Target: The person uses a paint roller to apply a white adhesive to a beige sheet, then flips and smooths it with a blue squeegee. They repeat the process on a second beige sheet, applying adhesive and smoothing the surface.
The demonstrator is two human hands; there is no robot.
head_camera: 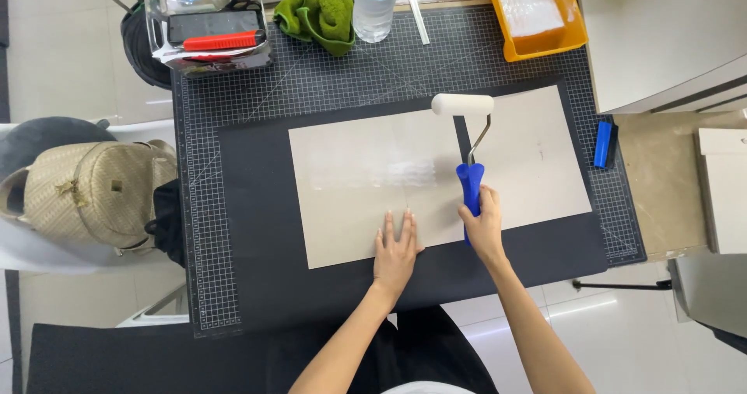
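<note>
Two grey boards lie side by side on a black sheet (257, 231) over a gridded cutting mat (202, 207). The left board (350, 199) carries a wet glossy patch (373, 175) near its middle. My left hand (395, 250) presses flat, fingers together, on that board's near edge. My right hand (484, 223) grips the blue handle of a paint roller (469, 182). Its white foam head (463, 104) rests at the far edge, over the gap between the left board and the right board (537, 161).
At the back stand a clear organiser (210, 40) with a red cutter and scissors, a green cloth (323, 9), a water bottle (375, 5) and a yellow tray (537, 13). A blue tool (603, 143) lies on the mat's right edge. A beige backpack (93, 196) sits left.
</note>
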